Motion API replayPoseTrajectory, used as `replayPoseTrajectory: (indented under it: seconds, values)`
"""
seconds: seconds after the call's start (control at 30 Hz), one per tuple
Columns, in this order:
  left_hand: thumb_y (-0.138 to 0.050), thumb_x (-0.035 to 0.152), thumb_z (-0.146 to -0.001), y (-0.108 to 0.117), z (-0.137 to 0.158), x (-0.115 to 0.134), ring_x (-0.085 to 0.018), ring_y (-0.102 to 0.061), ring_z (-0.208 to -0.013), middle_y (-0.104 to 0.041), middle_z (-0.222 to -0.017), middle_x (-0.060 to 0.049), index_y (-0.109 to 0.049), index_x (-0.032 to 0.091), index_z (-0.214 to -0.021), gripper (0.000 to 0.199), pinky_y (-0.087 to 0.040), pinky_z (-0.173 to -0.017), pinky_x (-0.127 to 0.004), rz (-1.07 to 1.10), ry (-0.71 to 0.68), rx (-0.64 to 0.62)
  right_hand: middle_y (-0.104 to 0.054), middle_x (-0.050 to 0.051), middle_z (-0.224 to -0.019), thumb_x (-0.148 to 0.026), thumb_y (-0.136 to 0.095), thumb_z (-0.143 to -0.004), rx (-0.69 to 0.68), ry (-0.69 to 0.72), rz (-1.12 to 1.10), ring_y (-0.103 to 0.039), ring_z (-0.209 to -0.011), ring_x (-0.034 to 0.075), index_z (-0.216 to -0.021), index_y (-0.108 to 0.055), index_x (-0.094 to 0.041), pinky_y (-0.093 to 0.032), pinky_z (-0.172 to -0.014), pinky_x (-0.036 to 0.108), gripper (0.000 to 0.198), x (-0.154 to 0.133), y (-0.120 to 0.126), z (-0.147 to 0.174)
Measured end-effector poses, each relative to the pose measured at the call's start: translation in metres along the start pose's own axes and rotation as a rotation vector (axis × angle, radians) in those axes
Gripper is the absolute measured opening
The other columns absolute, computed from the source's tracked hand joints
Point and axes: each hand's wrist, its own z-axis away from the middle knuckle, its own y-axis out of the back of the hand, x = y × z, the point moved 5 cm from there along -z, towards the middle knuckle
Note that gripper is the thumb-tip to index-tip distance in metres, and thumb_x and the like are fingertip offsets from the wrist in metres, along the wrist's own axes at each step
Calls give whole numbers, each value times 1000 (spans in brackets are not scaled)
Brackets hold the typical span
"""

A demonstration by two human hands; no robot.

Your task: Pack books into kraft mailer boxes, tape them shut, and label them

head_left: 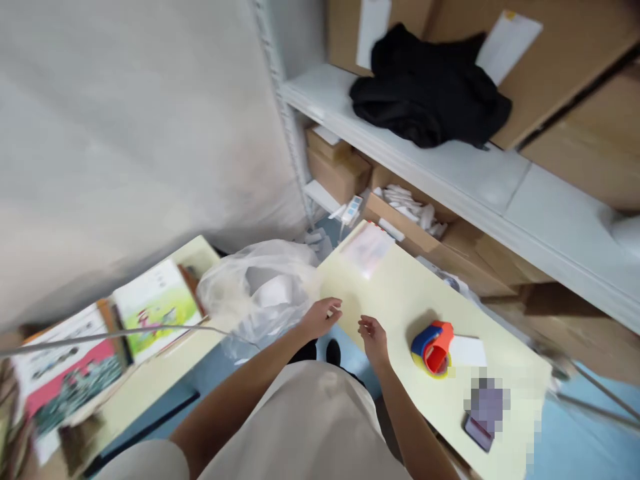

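Note:
My left hand hovers by the left edge of the pale yellow table, its fingers loosely curved and apart, with nothing in them. A short way to the right, my right hand is over the table's near edge, also loosely curled and holding nothing. Right of it on the table stands a red, blue and yellow object that looks like a tape dispenser. A white card or paper lies beside it. A phone, partly pixelated, rests nearer the right end. At the far corner is a thin clear sheet or sleeve.
A clear plastic bag with white stuff inside fills the gap on the left. Books lie on a second table there. Behind, a shelf bears cardboard boxes and a black cloth; an open carton sits below.

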Motion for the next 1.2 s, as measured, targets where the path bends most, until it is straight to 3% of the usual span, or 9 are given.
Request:
replayPoseTrajectory:
  seconds: [0.17,0.33,0.47,0.63,0.8,1.0,1.1,1.2]
  values:
    - [-54,30,-82,7,90,-21,-18,-65,-80,-70,-94,-7,-63,18,-101,24,-52,-75,-32,134,132,236,-66,3,-75,-43,-62,-73,-128,102,79,-58,-61,14,-87,-63,-18,-50,-61,30,29,-5,-5,22]
    - [-61,39,-77,41,186,-59,-19,-65,-77,-70,-90,-8,-64,16,-96,29,-52,-74,-34,326,301,560,-66,4,-73,-46,-61,-74,-371,166,148,-59,-62,16,-89,-63,-17,-51,-62,31,33,-13,-54,43]
    - [-67,42,-70,76,260,-88,-21,-66,-79,-71,-89,-9,-66,16,-92,34,-52,-77,-36,389,398,869,-70,9,-82,-47,-58,-76,-635,341,277,-64,-74,21,-86,-64,-17,-52,-72,35,32,-39,-134,76]
    - [-69,46,-65,111,358,-126,-22,-66,-80,-72,-88,-9,-68,16,-90,39,-52,-77,-37,480,431,1201,-71,7,-81,-39,-51,-82,-1109,605,493,-64,-71,20,-86,-66,-19,-51,-69,33,26,-70,-259,160]
    - [-74,42,-58,142,472,-181,-22,-65,-79,-72,-82,-8,-69,15,-82,37,-51,-78,-36,631,516,1511,-71,5,-84,-27,-52,-79,-1404,671,669,-65,-71,17,-93,-66,-19,-51,-69,30,22,-49,-370,255]
    - [-74,39,-59,187,583,-267,-24,-65,-88,-72,-86,-9,-69,15,-82,33,-50,-80,-36,814,665,1688,-72,7,-90,-23,-63,-72,-1564,529,893,-67,-81,21,-96,-68,-20,-52,-78,35,25,22,-473,333]
    - [-73,38,-65,210,611,-303,-25,-64,-98,-71,-97,-12,-68,14,-91,36,-49,-85,-37,894,705,1717,-71,11,-105,-23,-67,-69,-1527,381,886,-68,-89,24,-102,-67,-18,-52,-84,41,34,46,-515,358]
    - [-71,34,-70,232,619,-327,-25,-63,-105,-69,-106,-14,-66,13,-101,38,-48,-89,-36,947,701,1719,-64,14,-121,-27,-66,-69,-1463,301,789,-64,-102,26,-116,-60,-17,-52,-88,42,49,54,-552,378]
